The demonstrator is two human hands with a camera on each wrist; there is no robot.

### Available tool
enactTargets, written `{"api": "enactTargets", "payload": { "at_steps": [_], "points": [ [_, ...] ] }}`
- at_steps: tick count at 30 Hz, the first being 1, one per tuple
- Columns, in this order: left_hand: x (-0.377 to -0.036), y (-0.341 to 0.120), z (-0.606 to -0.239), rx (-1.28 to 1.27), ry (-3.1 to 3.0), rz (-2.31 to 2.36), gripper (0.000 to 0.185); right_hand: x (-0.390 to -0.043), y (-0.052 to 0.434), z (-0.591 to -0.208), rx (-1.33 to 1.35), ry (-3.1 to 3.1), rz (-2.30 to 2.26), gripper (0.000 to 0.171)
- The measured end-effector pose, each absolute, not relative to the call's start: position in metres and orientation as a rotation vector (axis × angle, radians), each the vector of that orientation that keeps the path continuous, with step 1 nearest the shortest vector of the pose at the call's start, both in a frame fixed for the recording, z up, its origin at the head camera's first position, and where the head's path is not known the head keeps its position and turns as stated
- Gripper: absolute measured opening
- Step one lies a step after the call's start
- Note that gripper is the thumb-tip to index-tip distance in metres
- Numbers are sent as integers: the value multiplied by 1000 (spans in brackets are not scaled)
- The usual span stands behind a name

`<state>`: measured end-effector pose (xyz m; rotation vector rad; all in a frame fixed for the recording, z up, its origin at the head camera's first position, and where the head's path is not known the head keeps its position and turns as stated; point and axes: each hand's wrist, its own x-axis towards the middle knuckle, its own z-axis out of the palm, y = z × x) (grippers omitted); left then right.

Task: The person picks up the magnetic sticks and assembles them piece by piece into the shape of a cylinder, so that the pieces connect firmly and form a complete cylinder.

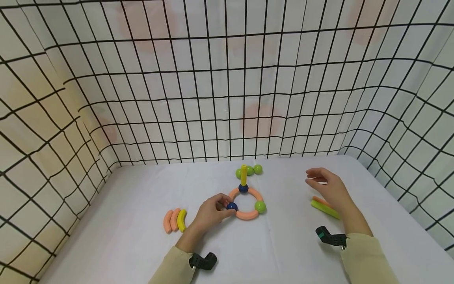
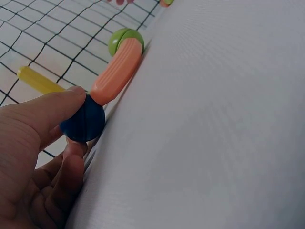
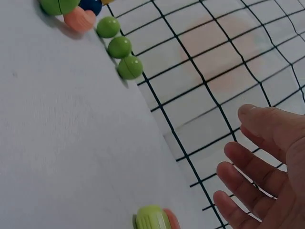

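Blue ball (image 1: 232,206): at the left of the ring (image 1: 247,215), centre of the head view's lower half, on the white worktop (image 1: 283,252).
Left hand (image 1: 212,213): pinches that ball between thumb and fingers.
Ring: orange arcs (image 1: 255,193) joined by two blue balls and one green ball (image 1: 260,206); the fingers hide part of the left joint.
Yellow stick (image 1: 243,175): upright on the far blue ball (image 1: 243,188).
Handling: probably light, stiff plastic; the smooth balls could roll or slip, and the joints might twist apart if lifted by one arc.
Best hold: likely across a ball's middle, supporting the arc beside it.
Right hand (image 1: 330,187): fingers loose, holding nothing, near the straight sticks (image 1: 325,208) at right.
Loose green balls (image 1: 250,170): three, above the ring in the frame.
Curved sticks (image 1: 173,219): two orange, one yellow, lower left.
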<state>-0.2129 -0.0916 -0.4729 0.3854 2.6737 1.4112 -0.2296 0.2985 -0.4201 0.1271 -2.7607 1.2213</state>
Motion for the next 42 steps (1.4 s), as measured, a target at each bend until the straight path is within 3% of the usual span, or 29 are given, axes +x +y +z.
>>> {"api": "enactTargets", "payload": {
  "at_steps": [32, 42],
  "points": [
    [-211, -93, -473, 385, 2683, 1403, 29, -230, 346, -461, 156, -3001, 1101, 42],
    [-213, -92, -474, 398, 2679, 1404, 29, -232, 346, -464, 15, -3015, 1041, 61]
  ]
}}
